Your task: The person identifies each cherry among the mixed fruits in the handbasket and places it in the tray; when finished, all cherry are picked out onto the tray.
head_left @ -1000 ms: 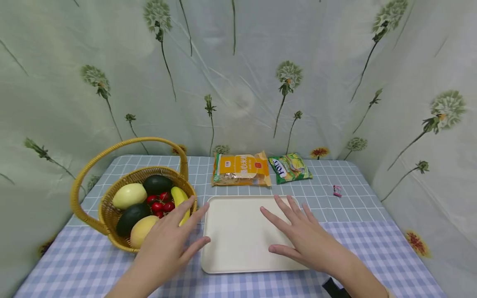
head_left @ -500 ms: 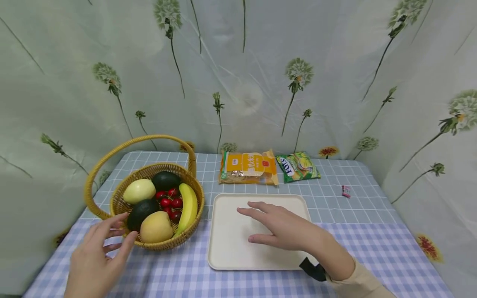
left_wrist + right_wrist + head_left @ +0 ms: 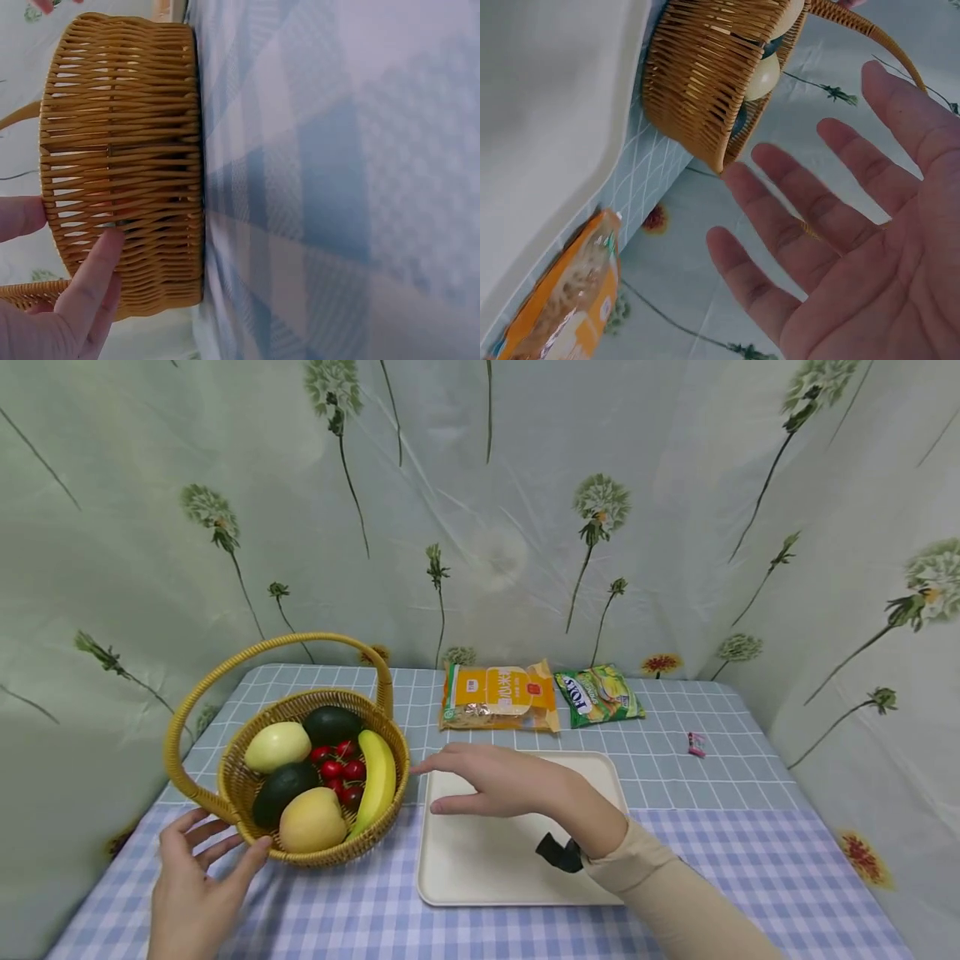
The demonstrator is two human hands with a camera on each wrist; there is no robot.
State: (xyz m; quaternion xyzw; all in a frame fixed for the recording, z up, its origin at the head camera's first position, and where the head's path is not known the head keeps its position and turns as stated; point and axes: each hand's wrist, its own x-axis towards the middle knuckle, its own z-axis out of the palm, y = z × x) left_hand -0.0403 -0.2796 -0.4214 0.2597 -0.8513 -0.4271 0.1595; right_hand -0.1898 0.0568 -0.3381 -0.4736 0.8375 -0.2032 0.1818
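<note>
A yellow wicker basket (image 3: 341, 857) with a tall arched handle stands at the left of the table. It holds a banana (image 3: 377, 777), red cherries (image 3: 331, 769), a yellow round fruit (image 3: 312, 821), a pale green fruit (image 3: 277, 747) and two dark green fruits (image 3: 332, 727). At its front left side is my left hand (image 3: 197, 881); in the left wrist view, the fingertips (image 3: 105, 247) touch the woven wall, with the thumb near the rim. My right hand (image 3: 498, 781) hovers over the cream tray (image 3: 457, 877), fingers extended toward the basket's right rim and seemingly just apart from it.
Behind the tray lie an orange snack bag (image 3: 498, 697) and a green FOX'S bag (image 3: 600, 695). A small pink packet (image 3: 696, 744) is at the right. Checked cloth (image 3: 735, 860) covers the table, and a dandelion-print curtain (image 3: 495, 510) closes in the back and sides.
My left hand has moved from the basket's front right over to its left side and now touches it. My right hand has shifted left across the tray toward the basket. The basket has stayed put.
</note>
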